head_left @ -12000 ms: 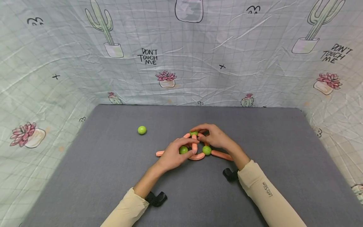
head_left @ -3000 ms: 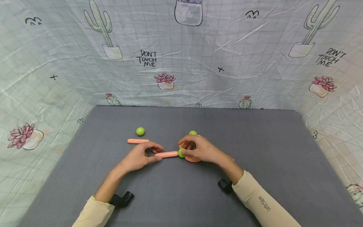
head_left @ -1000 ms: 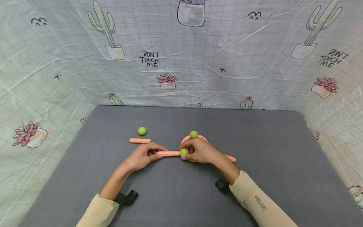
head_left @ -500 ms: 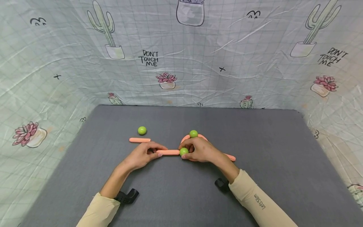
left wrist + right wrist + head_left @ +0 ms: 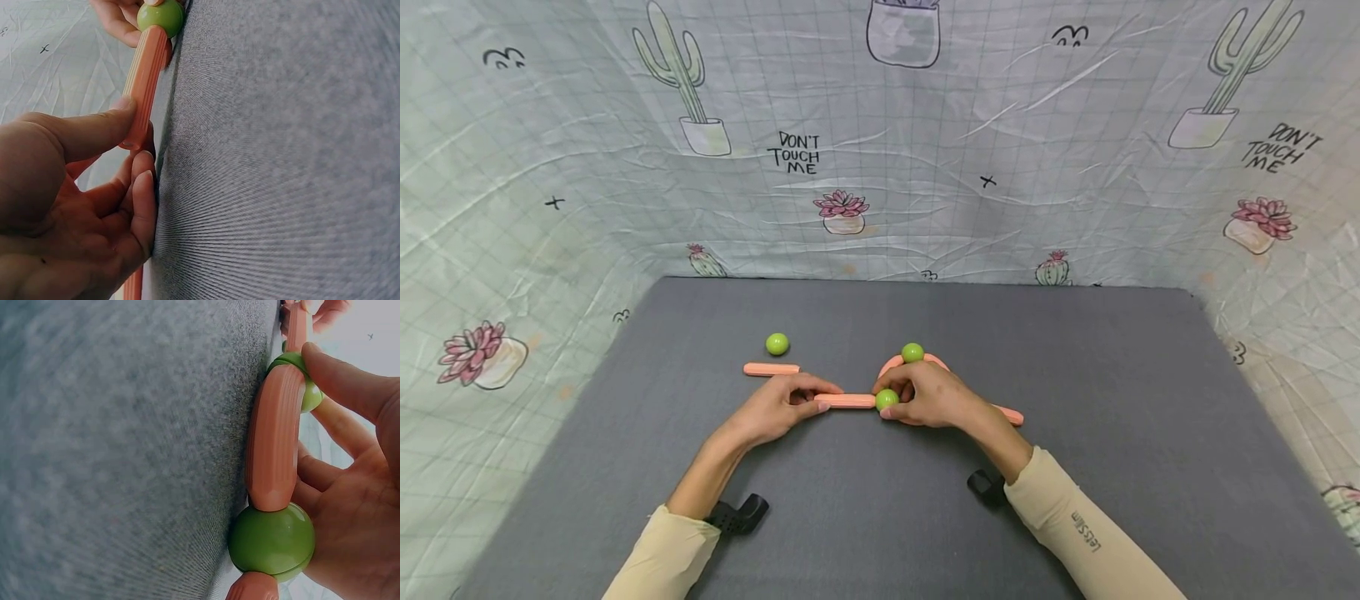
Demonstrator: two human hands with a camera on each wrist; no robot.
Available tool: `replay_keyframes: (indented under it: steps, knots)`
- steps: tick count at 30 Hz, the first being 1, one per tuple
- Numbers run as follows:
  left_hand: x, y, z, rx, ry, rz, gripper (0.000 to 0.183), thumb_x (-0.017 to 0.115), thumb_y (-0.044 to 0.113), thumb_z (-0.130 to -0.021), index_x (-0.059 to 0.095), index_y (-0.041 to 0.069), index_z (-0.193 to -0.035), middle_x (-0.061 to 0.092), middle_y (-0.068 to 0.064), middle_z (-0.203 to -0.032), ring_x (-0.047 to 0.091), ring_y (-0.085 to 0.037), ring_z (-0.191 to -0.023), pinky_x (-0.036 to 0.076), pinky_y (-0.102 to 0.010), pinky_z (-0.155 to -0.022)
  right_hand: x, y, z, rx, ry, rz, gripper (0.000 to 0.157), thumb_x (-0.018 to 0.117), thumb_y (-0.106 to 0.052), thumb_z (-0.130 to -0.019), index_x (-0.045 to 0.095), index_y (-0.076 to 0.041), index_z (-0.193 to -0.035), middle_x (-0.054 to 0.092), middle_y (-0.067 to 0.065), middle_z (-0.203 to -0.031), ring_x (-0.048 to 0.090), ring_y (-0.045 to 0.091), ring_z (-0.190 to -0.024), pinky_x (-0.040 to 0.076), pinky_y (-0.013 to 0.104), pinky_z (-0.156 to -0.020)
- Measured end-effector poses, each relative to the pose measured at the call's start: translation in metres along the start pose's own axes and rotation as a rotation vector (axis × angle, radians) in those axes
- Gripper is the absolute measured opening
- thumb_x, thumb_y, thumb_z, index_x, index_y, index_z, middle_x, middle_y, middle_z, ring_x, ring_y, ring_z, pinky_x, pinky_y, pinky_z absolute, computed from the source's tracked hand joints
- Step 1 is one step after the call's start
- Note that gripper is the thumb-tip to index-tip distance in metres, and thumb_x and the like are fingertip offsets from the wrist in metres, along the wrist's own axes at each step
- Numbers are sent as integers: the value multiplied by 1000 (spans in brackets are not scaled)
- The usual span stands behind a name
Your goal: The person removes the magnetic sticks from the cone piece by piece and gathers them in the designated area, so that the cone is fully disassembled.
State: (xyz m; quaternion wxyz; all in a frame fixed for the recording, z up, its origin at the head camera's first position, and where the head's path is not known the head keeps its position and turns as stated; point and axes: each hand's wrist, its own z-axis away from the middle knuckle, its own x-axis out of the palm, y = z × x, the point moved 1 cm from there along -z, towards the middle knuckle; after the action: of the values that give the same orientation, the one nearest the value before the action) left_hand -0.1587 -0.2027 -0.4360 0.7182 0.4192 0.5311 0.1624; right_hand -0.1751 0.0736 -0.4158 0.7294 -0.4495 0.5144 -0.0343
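Note:
My left hand [image 5: 778, 412] pinches the outer end of a straight, ribbed orange rod [image 5: 850, 402] between thumb and fingers. At the rod's other end is a glossy green ball [image 5: 887, 401], which my right hand [image 5: 936, 396] grips with thumb and fingertips. Curved orange rods [image 5: 273, 437] run on from that ball to another green ball [image 5: 272, 544], low over the grey surface. A further green ball [image 5: 913, 352] tops the ring of curved rods. My right hand hides much of this ring in the head view.
A loose green ball [image 5: 777, 344] and a loose orange rod [image 5: 771, 369] lie on the grey table [image 5: 880, 533] beyond my left hand. Another straight rod [image 5: 1009, 415] sticks out past my right wrist. A printed cloth [image 5: 880, 125] hangs behind and at both sides.
Twelve seconds ago both hands were over the ring, the left holding an orange rod. The left hand has since moved left; a rod now lies near the loose ball. The last second shows almost no movement.

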Motion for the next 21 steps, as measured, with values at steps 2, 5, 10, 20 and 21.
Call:
replay_keyframes:
  steps: [2, 5, 10, 20, 21]
  knots:
    - [-1, -1, -1, -3, 1, 5, 21, 70, 19, -100, 79, 24, -119, 73, 0, -103, 58, -12, -85, 49, -25, -75, 0, 0, 0, 0, 3, 6, 26, 85, -20, -89, 79, -19, -115, 74, -3, -103, 61, 7, -83, 51, 21, -77]
    - [-3, -4, 0, -7, 15, 26, 22, 70, 16, -100, 79, 21, -120, 73, -3, -104, 60, -13, -87, 50, -25, -77, -1, 0, 0, 1, 8, 8, 27, 85, -20, -89, 79, -19, -115, 75, -3, -103, 61, 7, -83, 51, 21, -77]
    - [-6, -9, 3, -32, 20, 72, 23, 71, 15, -99, 79, 23, -119, 72, -4, -107, 65, -16, -96, 53, -26, -84, -1, 2, 1, -3, 4, 4, 28, 85, -18, -88, 79, -16, -116, 75, -3, -104, 61, 8, -84, 51, 21, -78]
    - [-6, -10, 7, -25, 21, 101, 25, 74, 17, -98, 79, 21, -122, 73, -5, -109, 66, -14, -94, 52, -24, -82, -2, 4, 1, -10, -1, 4, 29, 85, -18, -89, 78, -16, -117, 76, -2, -107, 64, 8, -86, 52, 21, -80]
    - [-6, -10, 7, -25, 24, 114, 26, 74, 17, -97, 79, 22, -122, 73, -5, -109, 66, -13, -94, 52, -24, -82, -2, 3, 1, -7, -3, 2, 29, 85, -18, -89, 78, -16, -117, 76, -2, -108, 64, 8, -86, 52, 21, -81]
